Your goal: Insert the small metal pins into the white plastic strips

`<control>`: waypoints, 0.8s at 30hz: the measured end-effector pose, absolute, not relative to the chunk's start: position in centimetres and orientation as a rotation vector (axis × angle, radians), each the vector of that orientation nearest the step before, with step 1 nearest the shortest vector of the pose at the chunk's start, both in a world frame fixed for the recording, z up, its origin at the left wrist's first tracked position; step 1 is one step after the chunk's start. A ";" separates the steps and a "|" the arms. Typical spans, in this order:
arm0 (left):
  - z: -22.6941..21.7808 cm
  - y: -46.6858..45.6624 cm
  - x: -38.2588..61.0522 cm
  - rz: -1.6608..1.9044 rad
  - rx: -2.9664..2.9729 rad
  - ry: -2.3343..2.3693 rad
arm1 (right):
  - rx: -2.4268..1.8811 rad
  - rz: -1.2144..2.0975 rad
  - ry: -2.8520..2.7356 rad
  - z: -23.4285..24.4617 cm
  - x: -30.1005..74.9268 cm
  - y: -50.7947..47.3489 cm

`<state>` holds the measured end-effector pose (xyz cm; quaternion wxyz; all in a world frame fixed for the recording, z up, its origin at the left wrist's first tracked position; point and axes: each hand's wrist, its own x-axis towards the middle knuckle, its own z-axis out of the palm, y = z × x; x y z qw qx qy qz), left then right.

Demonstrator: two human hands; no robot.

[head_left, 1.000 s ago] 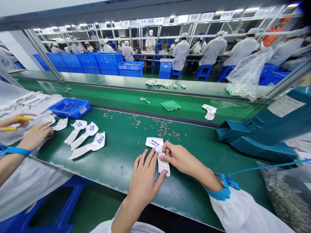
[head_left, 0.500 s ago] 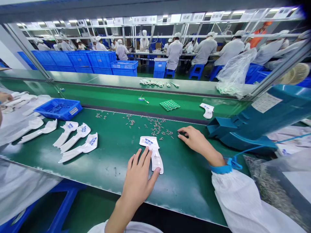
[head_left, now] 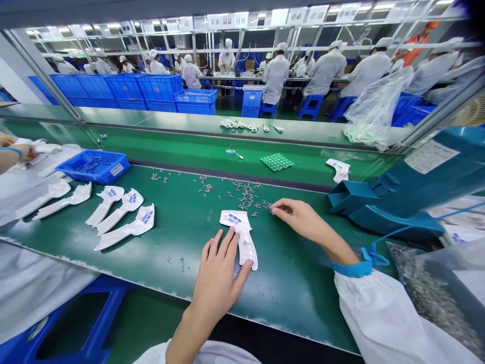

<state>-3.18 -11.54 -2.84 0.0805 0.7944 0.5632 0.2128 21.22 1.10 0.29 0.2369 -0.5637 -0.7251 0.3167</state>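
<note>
A white pistol-shaped plastic shell [head_left: 239, 233] with blue buttons lies on the green bench [head_left: 178, 237] in front of me. My left hand [head_left: 220, 273] rests flat beside it, fingers spread, fingertips on its handle. My right hand [head_left: 299, 218] reaches forward to the scattered small metal screws [head_left: 246, 194], its fingertips pinched together at the edge of the pile; whether a screw is between them I cannot make out.
Three more white shells [head_left: 121, 215] lie in a row at the left, near a blue tray [head_left: 96, 167]. A teal hopper [head_left: 394, 194] stands at the right. A co-worker's hand [head_left: 15, 151] shows at far left. A green circuit panel [head_left: 277, 162] lies on the belt behind.
My right hand left the shell and moved forward-right to the screw pile, then drew slightly left along it. My left hand stayed on the shell. The co-worker's hands pulled back at the left.
</note>
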 end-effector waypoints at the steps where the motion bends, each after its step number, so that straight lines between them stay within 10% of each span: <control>1: -2.8 -11.5 -3.2 0.674 2.352 1.675 | -1.477 1.030 -1.938 0.6 20.5 0.7; 9: -1.1 -9.9 -2.6 1.179 2.090 1.582 | -1.050 1.777 -1.650 1.7 15.4 -3.0; 24: -1.5 -8.9 -1.9 1.316 2.042 1.487 | -1.128 1.626 -1.713 1.5 15.2 -3.0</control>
